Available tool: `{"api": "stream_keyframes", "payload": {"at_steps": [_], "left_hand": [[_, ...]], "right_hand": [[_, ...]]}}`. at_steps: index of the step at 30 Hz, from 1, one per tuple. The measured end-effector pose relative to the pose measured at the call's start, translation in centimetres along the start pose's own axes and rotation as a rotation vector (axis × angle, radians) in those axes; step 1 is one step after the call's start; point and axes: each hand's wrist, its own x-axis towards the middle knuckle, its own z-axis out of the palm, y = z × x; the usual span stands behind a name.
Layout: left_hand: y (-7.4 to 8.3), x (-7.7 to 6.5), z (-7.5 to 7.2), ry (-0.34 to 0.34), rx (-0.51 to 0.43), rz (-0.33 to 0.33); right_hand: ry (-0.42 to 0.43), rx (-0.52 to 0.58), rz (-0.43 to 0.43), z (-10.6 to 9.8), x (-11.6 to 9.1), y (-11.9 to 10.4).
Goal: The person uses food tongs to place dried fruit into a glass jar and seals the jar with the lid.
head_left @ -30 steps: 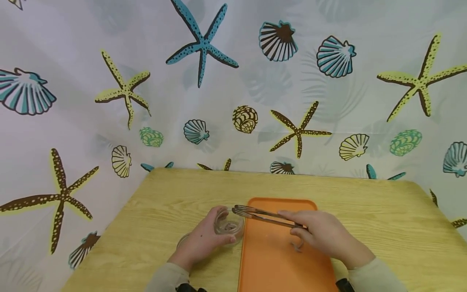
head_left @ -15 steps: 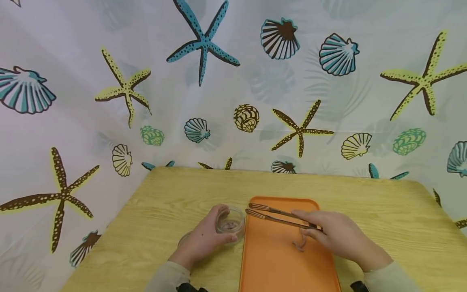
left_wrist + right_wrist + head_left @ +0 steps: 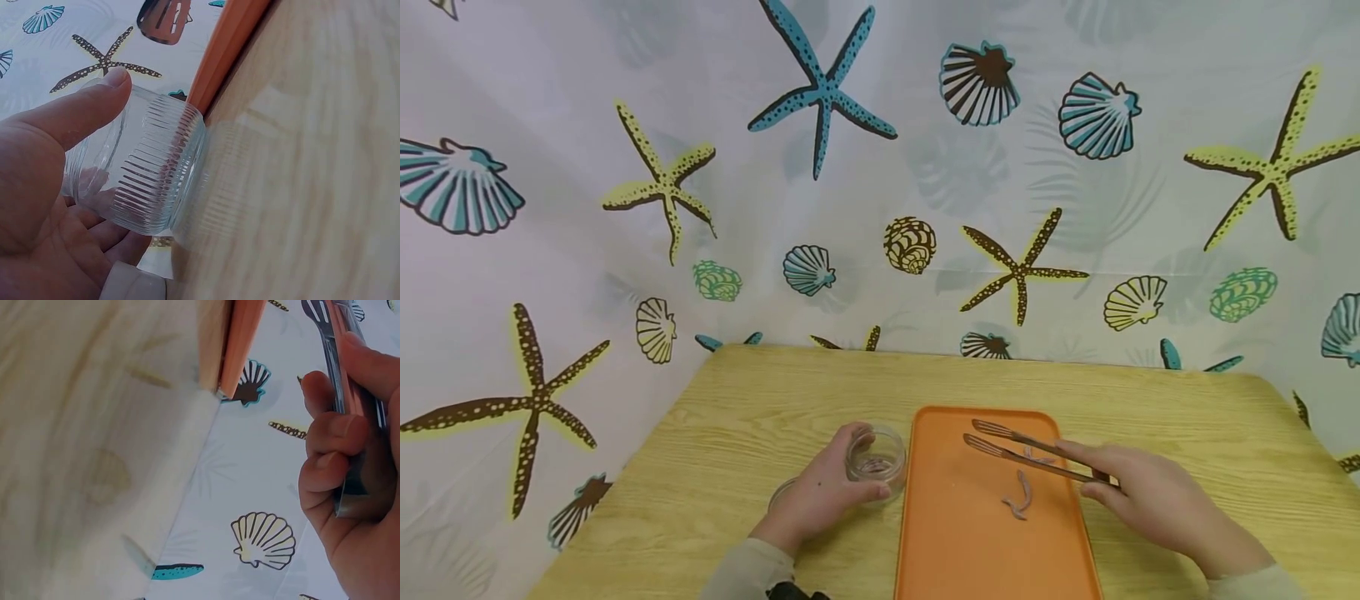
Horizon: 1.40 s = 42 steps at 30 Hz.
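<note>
My left hand (image 3: 823,483) holds a small clear glass jar (image 3: 892,468), thumb and fingers on either side. Greyish-pink bits lie in the jar. In the left wrist view its ribbed wall (image 3: 150,169) rests on the table. My right hand (image 3: 1165,500) grips metal tongs (image 3: 1047,467) with slotted tips, held over the orange tray (image 3: 970,550). The tips are apart with nothing between them. A curled greyish strip (image 3: 1022,497) lies on the tray, and more pale strips (image 3: 1036,457) show partly behind the tongs. The right wrist view shows fingers wrapped around the tongs' handle (image 3: 362,487).
A round glass rim (image 3: 777,493) shows partly behind my left wrist. The tray stands on a wood-grain table (image 3: 790,383), just right of the jar. A white curtain (image 3: 850,200) printed with starfish and shells hangs behind the table.
My right hand has moved right with the tongs, whose tips went from beside the jar's rim to over the tray. More of the strips now show. My left hand stays on the jar.
</note>
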Motion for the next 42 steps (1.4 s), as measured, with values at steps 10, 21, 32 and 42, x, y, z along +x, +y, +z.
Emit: {"api": "stream_keyframes", "payload": {"at_steps": [10, 21, 32, 42], "left_hand": [[0.4, -0.2, -0.1, -0.008, -0.026, 0.0], [0.2, -0.1, -0.1, -0.006, -0.014, 0.015], [0.2, -0.1, -0.1, -0.02, -0.03, 0.007], [0.1, -0.1, -0.2, -0.019, -0.039, 0.008]], "right_hand": [[-0.067, 0.025, 0.082, -0.2, -1.1, 1.3], [-0.081, 0.002, 0.107, -0.5, -2.0, 2.6], [-0.136, -0.018, 0.176, -1.0, -3.0, 3.8], [-0.128, -0.053, 0.155, -0.9, -3.3, 4.1]]}}
